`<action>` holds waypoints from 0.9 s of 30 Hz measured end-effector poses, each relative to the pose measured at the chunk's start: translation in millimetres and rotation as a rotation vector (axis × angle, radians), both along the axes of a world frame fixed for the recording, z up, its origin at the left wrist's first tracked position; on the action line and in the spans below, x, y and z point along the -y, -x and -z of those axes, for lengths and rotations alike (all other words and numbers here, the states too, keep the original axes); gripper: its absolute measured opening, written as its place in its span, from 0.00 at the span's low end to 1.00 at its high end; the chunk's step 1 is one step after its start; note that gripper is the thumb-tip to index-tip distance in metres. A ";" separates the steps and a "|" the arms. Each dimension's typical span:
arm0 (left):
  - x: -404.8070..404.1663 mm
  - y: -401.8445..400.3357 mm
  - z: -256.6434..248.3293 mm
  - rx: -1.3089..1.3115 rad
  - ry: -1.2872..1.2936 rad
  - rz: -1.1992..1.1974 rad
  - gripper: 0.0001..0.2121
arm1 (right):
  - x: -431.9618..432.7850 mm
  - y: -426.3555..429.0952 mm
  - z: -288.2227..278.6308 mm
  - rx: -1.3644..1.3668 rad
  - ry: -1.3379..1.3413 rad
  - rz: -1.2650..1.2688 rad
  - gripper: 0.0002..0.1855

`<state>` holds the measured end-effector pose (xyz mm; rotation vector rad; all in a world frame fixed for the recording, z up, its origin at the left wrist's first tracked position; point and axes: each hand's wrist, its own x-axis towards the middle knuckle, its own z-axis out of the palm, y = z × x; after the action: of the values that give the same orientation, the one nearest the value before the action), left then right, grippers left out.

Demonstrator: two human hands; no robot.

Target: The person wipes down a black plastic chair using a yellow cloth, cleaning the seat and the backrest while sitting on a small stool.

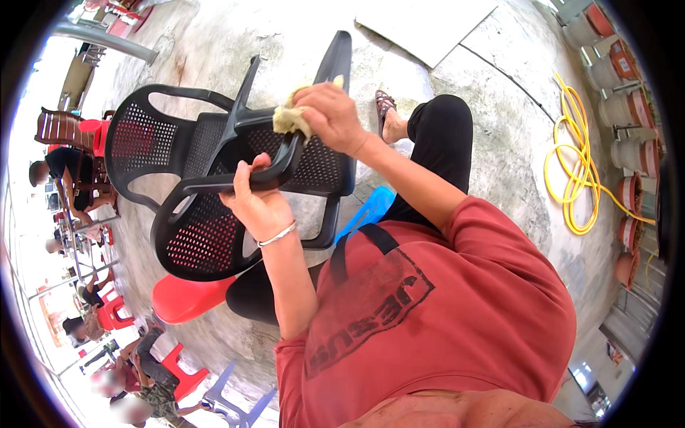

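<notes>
A black plastic armchair [202, 246] with a perforated back and seat lies tipped over in front of me. My left hand [258, 200] is closed around the curved armrest of this chair, palm up. Higher up, my right hand [330, 115] grips a yellowish cloth [291, 119] and presses it on the chair's frame, near the upper end of the armrest. A second black perforated armchair [142, 134] stands or lies just behind the first; where the two meet is hard to tell.
Beneath the chair is a red plastic seat [187, 299], and a blue plastic stool [369, 211] is near my lap. A coiled yellow hose [575, 166] lies on the concrete at right, beside potted plants [634, 152]. Several people sit at far left near red stools [184, 374].
</notes>
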<state>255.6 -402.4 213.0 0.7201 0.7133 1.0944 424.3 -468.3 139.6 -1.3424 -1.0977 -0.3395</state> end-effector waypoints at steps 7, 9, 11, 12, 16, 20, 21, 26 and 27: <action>-85.1 7.3 47.8 -0.203 0.046 0.014 0.06 | -52.1 17.4 45.9 -0.148 0.121 0.030 0.08; -101.8 16.6 48.0 -0.199 0.112 -0.047 0.07 | -66.0 33.0 43.5 -0.133 0.088 0.031 0.08; -103.1 12.9 43.4 -0.338 0.110 -0.232 0.08 | -79.7 39.6 51.6 -0.109 0.095 0.008 0.08; -109.1 23.0 49.4 -0.337 0.100 -0.206 0.08 | -85.3 43.3 52.9 -0.100 0.106 -0.025 0.07; -122.0 58.4 66.1 -0.333 0.073 -0.132 0.07 | -100.3 27.6 80.7 -0.022 0.259 0.112 0.08; -105.6 72.9 61.4 -0.312 0.096 -0.203 0.14 | -119.6 -38.7 152.5 -0.032 0.547 0.464 0.09; -104.2 77.5 62.7 -0.294 0.104 -0.223 0.18 | -126.0 -54.3 156.5 -0.290 0.547 0.454 0.10; -103.3 50.8 58.2 -0.290 0.107 -0.261 0.10 | -138.4 -198.0 271.7 -0.320 0.866 0.684 0.16; -101.4 52.3 56.6 -0.283 0.097 -0.273 0.10 | -136.9 -203.3 273.6 -0.239 0.888 0.621 0.16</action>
<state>203.3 -301.0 156.4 0.7151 1.1242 1.2073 627.6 -331.3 -134.0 -2.4527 -0.5980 -0.1174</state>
